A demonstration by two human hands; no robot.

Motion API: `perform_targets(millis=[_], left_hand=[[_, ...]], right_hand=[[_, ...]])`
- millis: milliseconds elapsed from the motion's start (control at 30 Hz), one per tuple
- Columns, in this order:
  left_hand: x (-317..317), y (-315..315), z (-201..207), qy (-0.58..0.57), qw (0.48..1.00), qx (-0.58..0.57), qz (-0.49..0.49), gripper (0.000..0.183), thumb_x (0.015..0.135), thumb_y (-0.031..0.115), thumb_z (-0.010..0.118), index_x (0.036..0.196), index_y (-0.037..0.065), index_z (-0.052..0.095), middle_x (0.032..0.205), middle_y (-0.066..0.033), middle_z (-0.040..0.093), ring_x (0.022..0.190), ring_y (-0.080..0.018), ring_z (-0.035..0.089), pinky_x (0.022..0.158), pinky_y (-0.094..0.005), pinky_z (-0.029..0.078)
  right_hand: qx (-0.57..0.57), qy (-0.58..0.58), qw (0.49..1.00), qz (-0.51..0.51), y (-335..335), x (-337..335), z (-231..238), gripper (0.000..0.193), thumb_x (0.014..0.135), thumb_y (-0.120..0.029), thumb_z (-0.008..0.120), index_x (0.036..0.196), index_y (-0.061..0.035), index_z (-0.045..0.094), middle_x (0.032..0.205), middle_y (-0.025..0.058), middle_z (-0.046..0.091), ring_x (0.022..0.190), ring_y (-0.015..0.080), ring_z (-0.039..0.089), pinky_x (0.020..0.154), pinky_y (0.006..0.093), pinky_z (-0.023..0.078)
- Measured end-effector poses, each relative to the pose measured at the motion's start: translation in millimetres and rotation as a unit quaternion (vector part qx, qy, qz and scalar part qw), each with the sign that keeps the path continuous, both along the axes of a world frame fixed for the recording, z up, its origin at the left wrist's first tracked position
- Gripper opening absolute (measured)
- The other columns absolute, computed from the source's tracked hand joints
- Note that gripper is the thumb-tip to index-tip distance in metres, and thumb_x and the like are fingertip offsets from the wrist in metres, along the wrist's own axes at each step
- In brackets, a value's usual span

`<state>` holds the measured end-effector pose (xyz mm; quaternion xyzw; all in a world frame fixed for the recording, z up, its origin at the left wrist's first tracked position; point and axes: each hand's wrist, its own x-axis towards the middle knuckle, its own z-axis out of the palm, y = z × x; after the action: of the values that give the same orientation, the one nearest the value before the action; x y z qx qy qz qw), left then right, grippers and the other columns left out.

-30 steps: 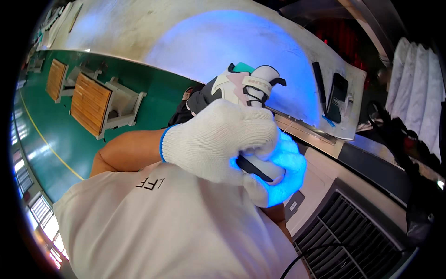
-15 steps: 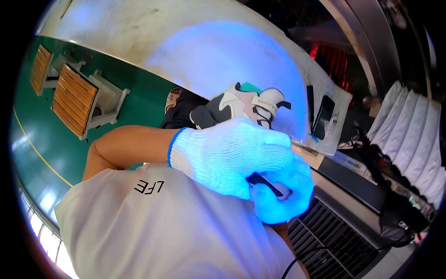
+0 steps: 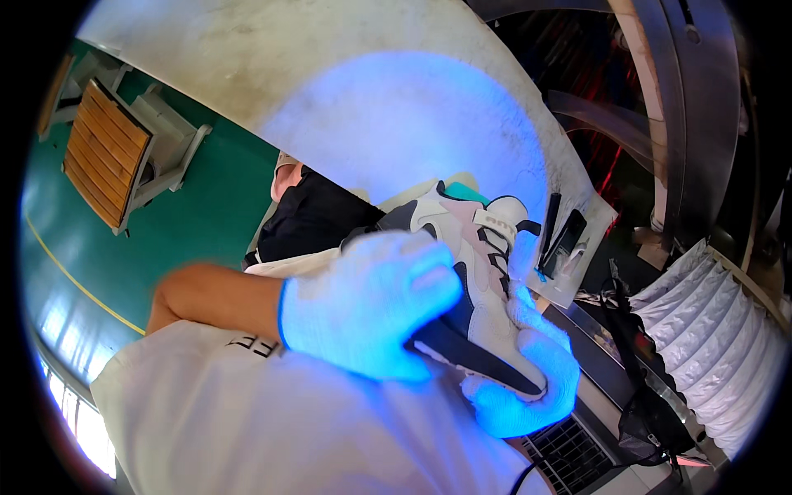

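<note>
A white, grey and pale pink sneaker (image 3: 495,326) with a black sole and a teal patch near its collar lies on its side between my hands. My right hand (image 3: 540,371), in a white knit glove, wraps round the toe. The left hand (image 3: 371,301), gloved alike with a blue cuff, is closed against the sole side nearer the heel; its fingers are slightly blurred. Both gloves glow blue under a lamp's light. Part of the sole is hidden behind my left glove.
A pale worktable (image 3: 206,58) bears a round blue light patch. A black phone (image 3: 565,239) lies at its right corner. Slatted wooden stools (image 3: 107,153) stand left on the green floor. At right are a ribbed white duct (image 3: 714,338), a black bag (image 3: 652,425) and a floor grille (image 3: 569,454).
My left hand has drawn back left, uncovering the sneaker's toe and sole. The sneaker shows more fully, with my right hand round its toe. The view has shifted slightly.
</note>
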<state>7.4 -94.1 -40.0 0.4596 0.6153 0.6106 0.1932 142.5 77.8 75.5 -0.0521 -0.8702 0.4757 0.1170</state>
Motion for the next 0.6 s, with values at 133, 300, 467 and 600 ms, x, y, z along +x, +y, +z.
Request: perform_targets(millis=[133, 300, 467, 600], left_hand=[[8, 21, 0, 0.028, 0.988, 0.152, 0.02, 0.034, 0.079, 0.031, 0.09, 0.087, 0.011, 0.064, 0.087, -0.009, 0.052, 0.074, -0.0297, 0.056, 0.059, -0.0448, 0.047], [-20, 47, 2, 0.074, 0.979, 0.156, -0.106, 0.031, 0.081, 0.029, 0.09, 0.088, 0.011, 0.065, 0.092, -0.0075, 0.06, 0.078, -0.0296, 0.063, 0.059, -0.0422, 0.053], [-6, 84, 24, -0.027, 0.99, -0.012, -0.141, 0.045, 0.075, 0.024, 0.085, 0.113, 0.006, 0.067, 0.105, -0.0127, 0.065, 0.092, -0.0348, 0.071, 0.068, -0.0444, 0.059], [0, 120, 30, 0.076, 0.98, -0.136, -0.124, 0.05, 0.067, 0.024, 0.091, 0.105, 0.009, 0.062, 0.099, -0.0103, 0.063, 0.086, -0.0356, 0.07, 0.07, -0.0474, 0.057]], right_hand=[[0.034, 0.037, 0.999, 0.005, 9, -6, -4, 0.056, 0.076, -0.012, 0.102, 0.128, -0.0204, 0.083, 0.136, 0.0231, 0.07, 0.127, 0.0442, 0.074, 0.109, 0.069, 0.06], [0.038, 0.129, 0.991, -0.007, 26, 18, -21, 0.055, 0.073, -0.01, 0.102, 0.124, -0.0209, 0.085, 0.133, 0.0243, 0.07, 0.123, 0.0452, 0.075, 0.101, 0.068, 0.064], [0.01, 0.244, 0.97, 0.021, 77, 63, -83, 0.053, 0.07, -0.008, 0.101, 0.119, -0.0214, 0.086, 0.13, 0.0256, 0.071, 0.119, 0.0463, 0.076, 0.094, 0.067, 0.068], [-0.039, 0.113, 0.992, -0.039, 109, 75, -150, 0.061, 0.072, -0.022, 0.102, 0.128, -0.009, 0.081, 0.13, 0.0218, 0.075, 0.113, 0.0399, 0.078, 0.094, 0.0538, 0.066]])
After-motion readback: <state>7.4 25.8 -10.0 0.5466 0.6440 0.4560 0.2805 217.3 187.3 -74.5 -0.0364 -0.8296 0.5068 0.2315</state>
